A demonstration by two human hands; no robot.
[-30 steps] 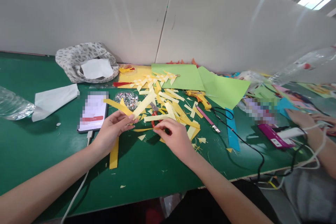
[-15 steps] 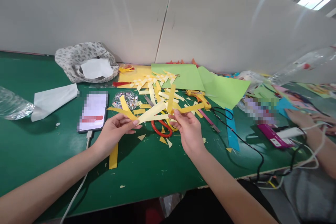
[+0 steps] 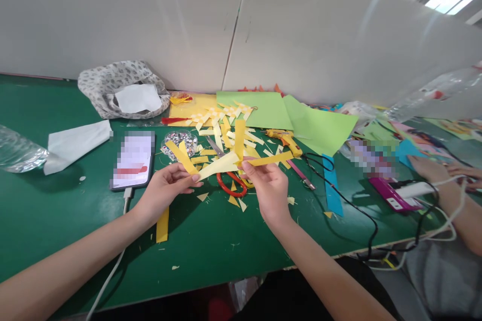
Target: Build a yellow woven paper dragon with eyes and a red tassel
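Between my two hands are yellow and cream paper strips (image 3: 220,164), crossing one another above the table. My left hand (image 3: 171,185) pinches their left end, where two yellow ends stick up. At the right end my right hand (image 3: 267,183) is closed on the strips, with one yellow strip (image 3: 240,135) standing upright and another pointing right. Below them lie red-handled scissors (image 3: 231,191), partly covered by the paper. A loose yellow strip (image 3: 162,225) rests under my left wrist. Cream and yellow paper scraps (image 3: 203,196) are scattered around.
A phone (image 3: 131,160) on a cable lies left, beside a dish of small beads (image 3: 179,144). Behind are a woven paper piece (image 3: 222,113), green sheets (image 3: 320,123) and a yellow glue gun (image 3: 286,140). Another person's hand (image 3: 429,168) is near a magenta power strip (image 3: 393,198).
The upright yellow strip has shifted slightly left, and the right-pointing strip now lies flatter. The yellow ends by my left hand have changed angle. Both hands stay nearly in place.
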